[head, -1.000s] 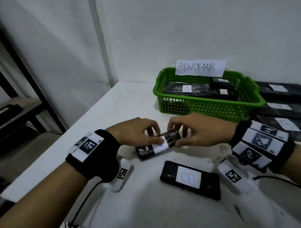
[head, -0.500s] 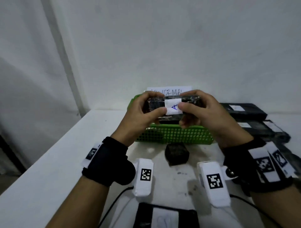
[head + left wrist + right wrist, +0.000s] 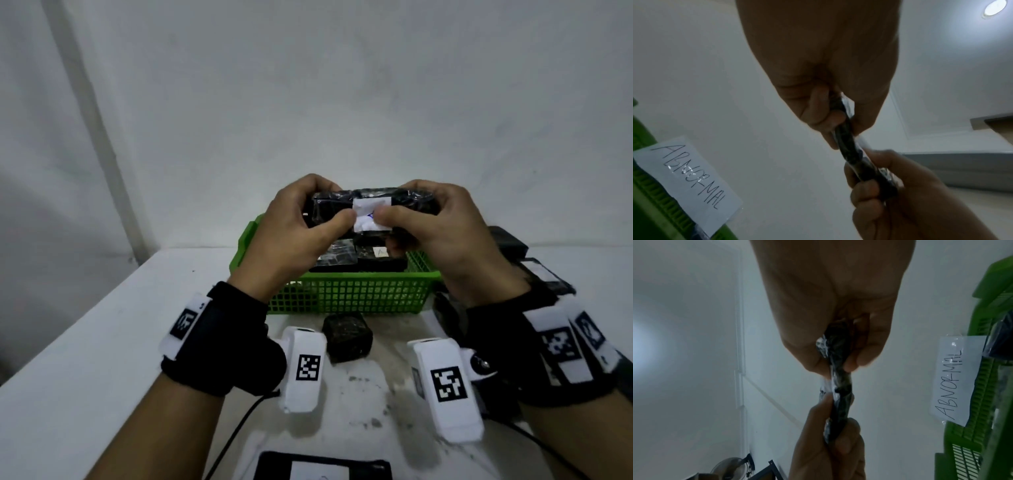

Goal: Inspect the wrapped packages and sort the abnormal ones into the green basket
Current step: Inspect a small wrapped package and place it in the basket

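Observation:
Both hands hold one black wrapped package [image 3: 346, 205] with a white label up in front of me, above the green basket [image 3: 346, 296]. My left hand [image 3: 301, 229] grips its left end, thumb beside the label. My right hand [image 3: 435, 226] grips the right end, thumb on the label. The left wrist view shows the package [image 3: 846, 138] edge-on between both hands. In the right wrist view the package [image 3: 840, 378] looks crinkled in clear wrap. Black packages lie inside the basket, one with a white label [image 3: 378, 252].
The basket carries an "ABNORMAL" paper sign [image 3: 688, 177]. A small black wrapped block [image 3: 347, 337] lies on the white table [image 3: 102, 359] before the basket. Another labelled black package [image 3: 322, 467] lies at the near edge. More black packages [image 3: 534, 274] are stacked at right.
The package went from the table up to eye level over the basket a second ago. Since half a second ago both thumbs have closed in over the label, now creased.

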Action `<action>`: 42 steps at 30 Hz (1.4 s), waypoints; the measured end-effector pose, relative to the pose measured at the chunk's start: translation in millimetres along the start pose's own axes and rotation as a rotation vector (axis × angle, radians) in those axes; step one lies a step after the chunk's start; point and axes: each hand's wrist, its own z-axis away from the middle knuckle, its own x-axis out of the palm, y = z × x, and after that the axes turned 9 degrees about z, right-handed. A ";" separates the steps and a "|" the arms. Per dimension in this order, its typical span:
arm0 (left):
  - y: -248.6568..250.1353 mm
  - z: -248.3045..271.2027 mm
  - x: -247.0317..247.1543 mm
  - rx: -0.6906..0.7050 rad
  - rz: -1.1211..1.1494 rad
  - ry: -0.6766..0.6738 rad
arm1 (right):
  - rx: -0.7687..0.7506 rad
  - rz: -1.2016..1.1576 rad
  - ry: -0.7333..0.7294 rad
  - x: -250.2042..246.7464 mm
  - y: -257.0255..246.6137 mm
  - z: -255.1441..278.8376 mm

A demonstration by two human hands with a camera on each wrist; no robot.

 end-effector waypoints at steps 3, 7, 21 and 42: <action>1.3 0.8 3.3 0.092 -0.057 -0.005 | -0.013 0.025 0.004 0.0 -0.1 2.3; 5.1 3.3 5.0 0.037 0.050 -0.098 | -0.003 -0.006 -0.057 -8.4 -4.6 3.3; 6.7 2.7 10.3 0.047 0.108 -0.105 | -0.090 0.040 0.046 -7.8 1.2 4.5; -2.2 1.1 11.1 -0.014 0.208 -0.089 | -0.003 0.039 0.009 -7.8 5.7 3.5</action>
